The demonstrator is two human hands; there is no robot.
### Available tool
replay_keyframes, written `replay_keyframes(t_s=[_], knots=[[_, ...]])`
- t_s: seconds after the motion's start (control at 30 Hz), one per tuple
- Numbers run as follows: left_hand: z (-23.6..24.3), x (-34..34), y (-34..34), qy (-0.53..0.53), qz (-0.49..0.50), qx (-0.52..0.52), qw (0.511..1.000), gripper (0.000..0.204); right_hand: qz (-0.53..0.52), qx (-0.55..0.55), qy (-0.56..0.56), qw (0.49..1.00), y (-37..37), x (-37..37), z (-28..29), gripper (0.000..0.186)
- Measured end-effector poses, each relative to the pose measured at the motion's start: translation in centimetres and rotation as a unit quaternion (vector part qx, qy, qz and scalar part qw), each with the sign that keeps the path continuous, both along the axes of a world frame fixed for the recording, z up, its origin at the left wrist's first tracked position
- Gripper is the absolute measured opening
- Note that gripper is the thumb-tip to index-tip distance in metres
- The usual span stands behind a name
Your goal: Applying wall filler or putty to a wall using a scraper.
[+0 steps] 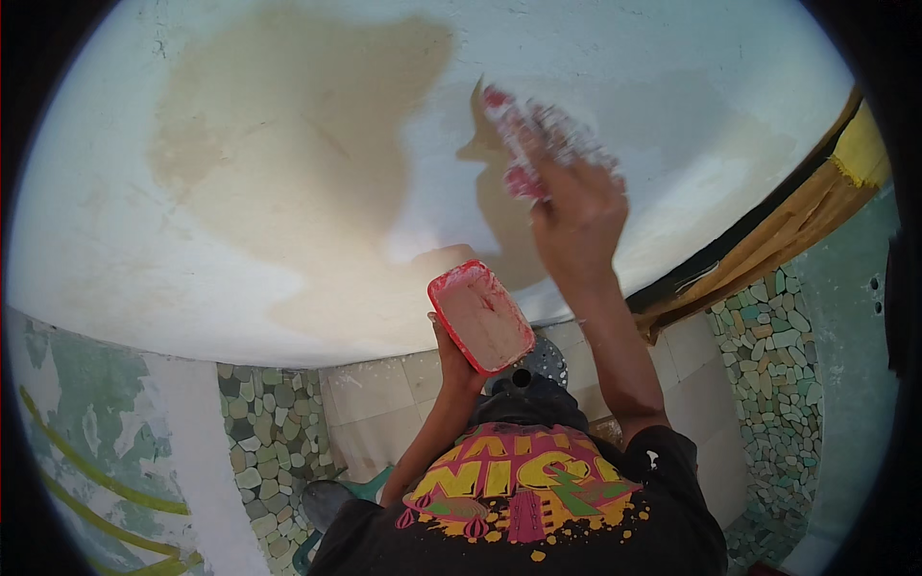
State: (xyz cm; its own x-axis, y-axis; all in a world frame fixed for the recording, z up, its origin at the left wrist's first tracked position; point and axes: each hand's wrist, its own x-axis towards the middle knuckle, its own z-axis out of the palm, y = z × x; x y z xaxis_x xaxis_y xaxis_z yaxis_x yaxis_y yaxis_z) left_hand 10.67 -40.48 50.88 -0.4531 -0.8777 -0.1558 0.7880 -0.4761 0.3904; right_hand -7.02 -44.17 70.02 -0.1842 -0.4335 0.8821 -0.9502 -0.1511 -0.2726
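Nearest, in front of the dark printed shirt [523,499], the left hand [459,360] is curled around the lower left side of a red tub [481,317] of pale paste, its long axis slanting from upper left to lower right and its open top facing up. Beyond it, the right hand [583,226] grips a red-and-white smeared tool [567,132] before the pale wall [317,125], red end aimed up and left, motion blur hiding its exact long axis.

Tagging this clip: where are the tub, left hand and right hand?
Tub [454,332], head view: left rim.
Left hand [459,365], head view: middle, beside tub.
Right hand [582,227], head view: back of hand.
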Motion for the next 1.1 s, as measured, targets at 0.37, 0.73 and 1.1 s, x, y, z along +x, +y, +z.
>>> replay_keyframes(t_s=[0.37, 0.73, 1.1], knots=[[-0.1, 0.1, 0.0, 0.044, -0.02, 0.001, 0.999, 0.075, 0.045, 0.036, -0.007, 0.998, -0.1, 1.9, 0.6, 0.067], [-0.4, 0.4, -0.4, 0.032, -0.008, 0.0, 0.999, 0.075, 0.291, 0.056, -0.206, 0.932, 0.7, 3.0, 0.1, 0.056], [-0.5, 0.4, -0.9, -0.044, 0.006, 0.009, 0.999, 0.072, 0.206, -0.126, -0.37, 0.897, -3.6, -0.7, -2.0, 0.028]])
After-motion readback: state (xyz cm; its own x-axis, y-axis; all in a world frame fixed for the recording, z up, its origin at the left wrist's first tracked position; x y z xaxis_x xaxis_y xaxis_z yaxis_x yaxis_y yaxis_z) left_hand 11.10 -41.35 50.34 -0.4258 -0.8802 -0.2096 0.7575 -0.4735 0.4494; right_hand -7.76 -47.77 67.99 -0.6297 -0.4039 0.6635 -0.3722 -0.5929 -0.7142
